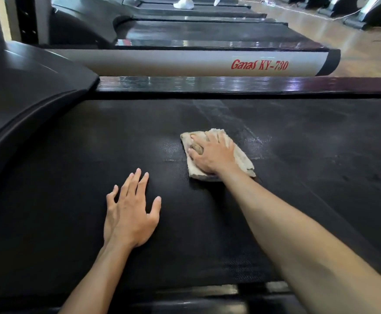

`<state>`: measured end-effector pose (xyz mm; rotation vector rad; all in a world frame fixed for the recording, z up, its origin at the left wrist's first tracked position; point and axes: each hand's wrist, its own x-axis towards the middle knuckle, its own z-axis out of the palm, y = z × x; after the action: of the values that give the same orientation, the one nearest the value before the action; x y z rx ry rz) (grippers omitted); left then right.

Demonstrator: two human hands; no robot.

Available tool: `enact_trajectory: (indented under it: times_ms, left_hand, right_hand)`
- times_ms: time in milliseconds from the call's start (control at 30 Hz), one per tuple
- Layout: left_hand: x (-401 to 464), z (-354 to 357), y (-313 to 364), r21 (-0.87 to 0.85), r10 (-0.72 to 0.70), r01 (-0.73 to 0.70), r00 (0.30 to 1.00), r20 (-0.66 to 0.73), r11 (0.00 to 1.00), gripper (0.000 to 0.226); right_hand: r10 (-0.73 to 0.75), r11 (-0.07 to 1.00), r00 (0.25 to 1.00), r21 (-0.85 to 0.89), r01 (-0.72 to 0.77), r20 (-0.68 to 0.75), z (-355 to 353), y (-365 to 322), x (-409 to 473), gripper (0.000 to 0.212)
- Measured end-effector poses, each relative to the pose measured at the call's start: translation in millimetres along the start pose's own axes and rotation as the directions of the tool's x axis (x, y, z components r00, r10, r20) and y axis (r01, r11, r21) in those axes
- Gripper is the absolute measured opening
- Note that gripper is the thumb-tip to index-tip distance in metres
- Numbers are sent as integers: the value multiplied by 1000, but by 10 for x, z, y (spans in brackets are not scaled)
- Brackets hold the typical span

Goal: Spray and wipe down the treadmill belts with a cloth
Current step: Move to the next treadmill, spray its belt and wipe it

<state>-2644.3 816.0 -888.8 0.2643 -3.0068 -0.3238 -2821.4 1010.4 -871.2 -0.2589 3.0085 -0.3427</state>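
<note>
A wide black treadmill belt (71, 168) fills the view. A crumpled beige cloth (241, 158) lies on it right of the middle. My right hand (212, 154) presses flat on the cloth, fingers spread and pointing left. My left hand (130, 214) rests palm down on the bare belt, fingers straight and spread, a little nearer to me and left of the cloth. Pale wet streaks (210, 112) show on the belt beyond the cloth. No spray bottle is in view.
The black motor cover (26, 91) rises at the left. A glossy side rail (230, 83) borders the belt's far edge. Beyond it stand more treadmills, the nearest with a grey "Ganas KY-730" side panel (185, 63). A person's white shoes (184, 3) are on a far belt. Wooden floor (355, 46) lies at right.
</note>
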Motion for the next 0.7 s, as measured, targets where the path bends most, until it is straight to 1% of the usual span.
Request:
enact_trajectory:
  times_ms: [100,167,200,267,333,433,500,600,700]
  left_hand:
    - [-2,9,-2,9,2,-2,1000,-6,1000,81]
    - [-3,6,-9,12,1,-1,1000,-7,1000,76]
    - [-5,13,-9,12,1,-1,1000,-2,1000,73]
    - [-10,9,-12,11,-3,3,1000,-2,1000,71]
    - [-10,-2,2,3,2,-2,1000,-1,1000,72]
    - [-6,-5,16,1,1,-1,1000,-5,1000,75]
    - [-5,-9,15,4,4,-4,1000,-3,1000,81]
    - [-10,5,-2,-4,2,-2,1000,7,1000,82]
    - [0,-9,-1,18,2,-2,1000,18,1000,73]
  right_hand:
    - [-166,986,986,-3,166,33,96,-283,-279,55]
    - [-248,969,968,17,247,28,113,-243,-610,54]
    - [-257,966,966,24,256,16,109,-145,-758,54]
    - [-236,972,972,3,236,0,84,101,-932,57]
    - [-148,988,989,-32,148,-8,38,344,-874,62]
    - [29,999,999,-37,-31,-43,-1,464,-440,67]
    - [92,996,995,-3,-92,-31,-10,374,-118,66]
    - [34,999,999,-8,-34,14,2,88,170,63]
    - [-108,994,994,-31,108,10,48,-193,63,58]
